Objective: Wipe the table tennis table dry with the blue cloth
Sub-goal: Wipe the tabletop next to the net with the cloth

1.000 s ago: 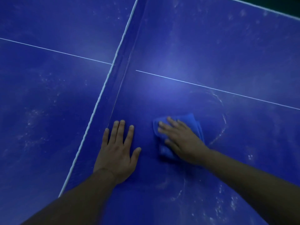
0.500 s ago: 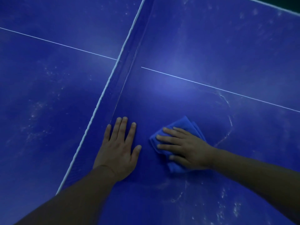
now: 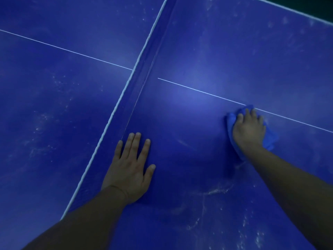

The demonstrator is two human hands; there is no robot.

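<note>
With your flat right hand [image 3: 249, 130] pressing the folded blue cloth [image 3: 270, 139] and spread left hand [image 3: 129, 168] bracing on the blue table tennis table [image 3: 198, 51], overlap strokes toward the pale streaks [image 3: 216, 191].

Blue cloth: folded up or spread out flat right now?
Folded into a wad: the blue cloth shows only as thick layered edges around the right hand pressing it down.

cloth [image 3: 270, 139] on table [image 3: 234, 51], right of net [image 3: 144, 73]
</note>
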